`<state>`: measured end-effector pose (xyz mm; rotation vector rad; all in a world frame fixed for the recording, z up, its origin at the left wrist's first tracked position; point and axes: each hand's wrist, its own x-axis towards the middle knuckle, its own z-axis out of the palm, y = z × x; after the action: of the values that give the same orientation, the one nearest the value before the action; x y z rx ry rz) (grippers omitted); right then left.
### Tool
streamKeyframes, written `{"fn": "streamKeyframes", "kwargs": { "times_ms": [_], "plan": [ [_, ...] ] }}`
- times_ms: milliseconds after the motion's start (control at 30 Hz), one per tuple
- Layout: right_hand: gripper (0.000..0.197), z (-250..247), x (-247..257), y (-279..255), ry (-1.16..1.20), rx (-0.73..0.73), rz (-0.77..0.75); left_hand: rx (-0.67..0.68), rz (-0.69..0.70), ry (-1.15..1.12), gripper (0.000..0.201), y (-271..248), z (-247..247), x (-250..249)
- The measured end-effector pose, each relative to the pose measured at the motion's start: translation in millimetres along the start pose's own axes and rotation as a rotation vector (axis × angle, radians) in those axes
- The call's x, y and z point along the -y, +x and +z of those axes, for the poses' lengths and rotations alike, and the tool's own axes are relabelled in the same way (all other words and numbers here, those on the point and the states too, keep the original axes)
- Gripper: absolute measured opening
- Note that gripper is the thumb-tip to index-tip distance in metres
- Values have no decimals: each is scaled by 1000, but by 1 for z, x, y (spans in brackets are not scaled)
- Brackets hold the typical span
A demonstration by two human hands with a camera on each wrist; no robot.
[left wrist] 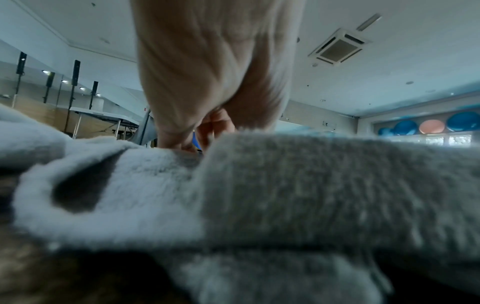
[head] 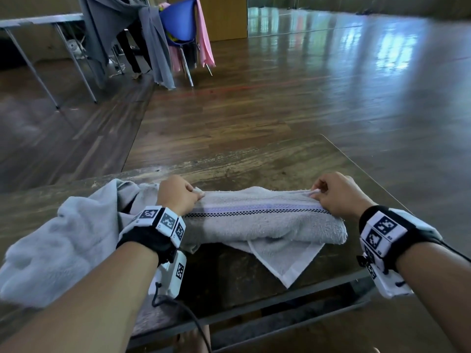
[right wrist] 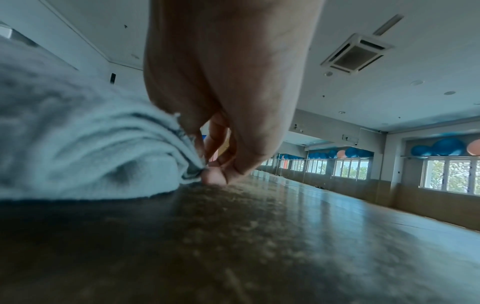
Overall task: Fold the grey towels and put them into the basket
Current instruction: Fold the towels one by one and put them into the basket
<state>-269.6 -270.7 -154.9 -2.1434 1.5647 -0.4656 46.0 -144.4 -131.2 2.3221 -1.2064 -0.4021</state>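
A grey towel (head: 260,220) with a checked stripe lies partly folded across the wooden table (head: 254,159). My left hand (head: 178,193) pinches its far left corner, and my right hand (head: 336,193) pinches its far right corner. One loose corner of the towel hangs toward the table's near edge. In the right wrist view my right hand (right wrist: 207,168) pinches the towel (right wrist: 78,144) low against the table top. In the left wrist view the left hand (left wrist: 197,131) curls behind the towel (left wrist: 311,185). No basket is in view.
A second, lighter grey towel (head: 51,240) lies crumpled on the table to the left, under my left forearm. Beyond the table is open wooden floor. A blue chair (head: 178,24) draped with grey and pink cloths and a folding table (head: 38,21) stand at the far left.
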Motion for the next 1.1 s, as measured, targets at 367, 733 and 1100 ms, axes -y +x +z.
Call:
{"fn": "streamKeyframes", "kwargs": {
  "times_ms": [367,733,1100],
  "plan": [
    [11,-39,49,-3,175,-584,-242,-509,313,-285,17,3,-39,-21],
    [14,-72,32,-83,165,-216,-364,-32,393,-249,36,-55,-79,26],
    [9,-42,-9,-127,-88,290,-57,369,51,84,28,-79,-46,30]
  ]
}}
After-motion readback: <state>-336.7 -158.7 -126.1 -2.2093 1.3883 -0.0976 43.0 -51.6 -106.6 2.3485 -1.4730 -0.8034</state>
